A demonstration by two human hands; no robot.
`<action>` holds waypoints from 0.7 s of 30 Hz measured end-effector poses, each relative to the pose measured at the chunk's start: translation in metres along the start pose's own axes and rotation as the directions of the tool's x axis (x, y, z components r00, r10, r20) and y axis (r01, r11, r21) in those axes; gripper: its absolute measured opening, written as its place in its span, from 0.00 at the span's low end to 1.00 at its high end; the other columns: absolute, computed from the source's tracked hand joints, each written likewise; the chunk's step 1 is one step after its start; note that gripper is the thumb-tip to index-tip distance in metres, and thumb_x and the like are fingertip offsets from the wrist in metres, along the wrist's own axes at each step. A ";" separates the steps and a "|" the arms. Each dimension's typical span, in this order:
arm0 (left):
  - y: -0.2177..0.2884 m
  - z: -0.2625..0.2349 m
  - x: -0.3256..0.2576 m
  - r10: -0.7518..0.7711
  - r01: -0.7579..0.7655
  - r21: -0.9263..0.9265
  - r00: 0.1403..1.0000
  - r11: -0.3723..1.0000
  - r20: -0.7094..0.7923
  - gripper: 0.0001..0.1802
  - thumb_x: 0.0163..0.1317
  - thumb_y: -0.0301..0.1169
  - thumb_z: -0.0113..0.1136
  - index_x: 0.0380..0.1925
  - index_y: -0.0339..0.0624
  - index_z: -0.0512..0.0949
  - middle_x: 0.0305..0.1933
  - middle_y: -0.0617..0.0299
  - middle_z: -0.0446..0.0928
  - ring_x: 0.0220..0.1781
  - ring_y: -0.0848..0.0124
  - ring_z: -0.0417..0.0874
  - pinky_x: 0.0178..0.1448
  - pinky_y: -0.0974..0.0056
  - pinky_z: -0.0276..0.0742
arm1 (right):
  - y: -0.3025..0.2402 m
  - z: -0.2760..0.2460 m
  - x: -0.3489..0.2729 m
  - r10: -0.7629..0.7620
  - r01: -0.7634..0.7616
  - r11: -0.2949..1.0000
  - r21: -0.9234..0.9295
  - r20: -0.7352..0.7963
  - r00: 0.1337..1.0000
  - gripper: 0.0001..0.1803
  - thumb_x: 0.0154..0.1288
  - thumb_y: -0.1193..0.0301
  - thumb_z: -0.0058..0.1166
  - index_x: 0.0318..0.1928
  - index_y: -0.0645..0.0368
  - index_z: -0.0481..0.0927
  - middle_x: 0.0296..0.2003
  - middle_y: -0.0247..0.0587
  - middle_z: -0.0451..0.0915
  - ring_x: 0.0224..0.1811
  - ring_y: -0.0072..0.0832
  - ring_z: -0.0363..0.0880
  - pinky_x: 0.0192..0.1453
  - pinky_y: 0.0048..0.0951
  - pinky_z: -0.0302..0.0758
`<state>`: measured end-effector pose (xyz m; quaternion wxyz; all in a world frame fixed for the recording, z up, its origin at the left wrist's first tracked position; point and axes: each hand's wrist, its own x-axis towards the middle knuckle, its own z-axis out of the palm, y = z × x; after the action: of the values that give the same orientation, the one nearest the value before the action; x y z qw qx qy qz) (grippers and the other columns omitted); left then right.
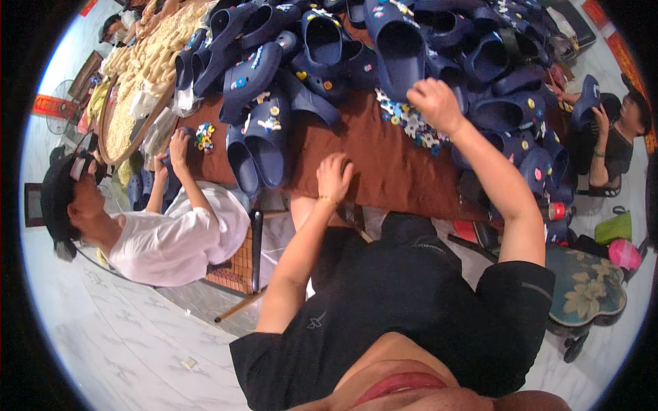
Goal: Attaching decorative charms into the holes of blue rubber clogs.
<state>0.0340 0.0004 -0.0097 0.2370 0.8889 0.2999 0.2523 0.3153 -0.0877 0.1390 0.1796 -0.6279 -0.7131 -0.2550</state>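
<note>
My right hand (436, 106) has its fingers bent at the heel of a navy clog (399, 55) dotted with charms, its toe pointing away from me. The fingers look closed on the heel edge, though their tips are partly hidden. Beside and below that hand lies a heap of small white, blue and yellow shoe charms (415, 127). My left hand (334, 179) rests near the front edge of the brown cloth (370, 161), fingers loosely bent and somewhat apart, nothing visible in them. To its left a pair of navy clogs (264, 147) stands at the edge.
Navy clogs (250, 79) are piled across the table. At left, a person in white (175, 236) works by a small charm pile (204, 137); pale pieces (147, 65) are heaped behind. At right, another person holds a clog (587, 99). A flowered stool (586, 288) stands right of me.
</note>
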 end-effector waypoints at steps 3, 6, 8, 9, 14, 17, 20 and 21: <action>0.028 -0.012 0.011 -0.025 0.012 -0.338 0.999 0.941 -0.033 0.23 0.56 0.37 0.56 0.49 0.37 0.68 0.49 0.50 0.69 0.51 0.54 0.69 0.55 0.57 0.65 | -0.066 -0.030 -0.046 -0.003 0.004 0.992 0.128 -0.003 1.000 0.08 0.47 0.72 0.46 0.30 0.52 0.76 0.27 0.33 0.70 0.30 0.30 0.70 0.32 0.29 0.66; 0.066 -0.024 0.013 -0.053 0.037 -0.456 0.998 0.889 -0.022 0.30 0.54 0.39 0.58 0.53 0.34 0.63 0.49 0.47 0.69 0.51 0.53 0.69 0.56 0.57 0.64 | -0.130 -0.037 -0.083 0.018 -0.032 0.962 0.270 0.054 0.998 0.08 0.47 0.72 0.47 0.30 0.52 0.77 0.26 0.33 0.69 0.30 0.29 0.70 0.32 0.28 0.66; 0.086 -0.022 0.012 -0.112 0.106 -0.413 0.994 0.905 0.010 0.34 0.50 0.37 0.60 0.56 0.35 0.59 0.51 0.44 0.68 0.53 0.52 0.69 0.56 0.57 0.65 | -0.160 -0.029 -0.104 0.020 -0.056 0.948 0.312 0.118 0.993 0.09 0.47 0.71 0.49 0.32 0.53 0.77 0.27 0.34 0.69 0.32 0.30 0.70 0.34 0.29 0.68; 0.072 -0.014 0.007 -0.128 0.126 -0.275 0.992 0.953 0.009 0.34 0.48 0.31 0.57 0.57 0.35 0.58 0.51 0.40 0.68 0.53 0.50 0.70 0.55 0.55 0.66 | -0.172 -0.023 -0.109 0.022 -0.060 0.943 0.326 0.121 0.992 0.09 0.47 0.71 0.49 0.32 0.53 0.77 0.27 0.34 0.69 0.32 0.30 0.70 0.34 0.29 0.68; 0.020 -0.010 -0.021 -0.226 0.225 0.023 0.972 0.974 0.063 0.32 0.49 0.25 0.53 0.57 0.48 0.58 0.36 0.41 0.76 0.39 0.44 0.76 0.45 0.48 0.71 | -0.166 -0.002 -0.122 0.209 -0.250 0.813 0.526 0.137 0.968 0.12 0.50 0.69 0.54 0.38 0.54 0.76 0.34 0.40 0.73 0.36 0.38 0.73 0.41 0.35 0.72; 0.018 -0.024 -0.012 -0.297 0.280 0.125 0.944 0.952 0.145 0.31 0.49 0.25 0.54 0.57 0.50 0.60 0.40 0.42 0.75 0.42 0.47 0.76 0.47 0.48 0.70 | -0.116 0.027 -0.146 0.521 -0.530 0.755 0.385 0.139 0.842 0.13 0.52 0.70 0.53 0.40 0.56 0.76 0.36 0.46 0.74 0.38 0.44 0.74 0.43 0.38 0.73; 0.015 -0.028 -0.014 -0.177 0.175 0.121 0.984 0.977 0.003 0.28 0.50 0.25 0.54 0.54 0.46 0.63 0.41 0.46 0.75 0.43 0.50 0.75 0.47 0.51 0.70 | -0.076 0.044 -0.148 0.782 -0.814 0.581 0.006 0.273 0.560 0.14 0.55 0.67 0.52 0.40 0.62 0.75 0.36 0.52 0.75 0.38 0.48 0.76 0.41 0.42 0.74; 0.020 -0.030 -0.015 -0.054 0.070 0.127 0.990 0.989 -0.130 0.24 0.50 0.25 0.54 0.50 0.45 0.66 0.40 0.48 0.74 0.43 0.52 0.75 0.47 0.53 0.69 | -0.071 0.044 -0.144 0.831 -0.861 0.498 -0.101 0.339 0.441 0.15 0.56 0.66 0.52 0.40 0.64 0.74 0.36 0.53 0.75 0.38 0.49 0.77 0.41 0.44 0.75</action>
<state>0.0140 -0.0155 0.0192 0.1662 0.8751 0.3578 0.2803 0.2693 -0.1832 0.0113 0.1824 -0.9249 -0.3332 0.0138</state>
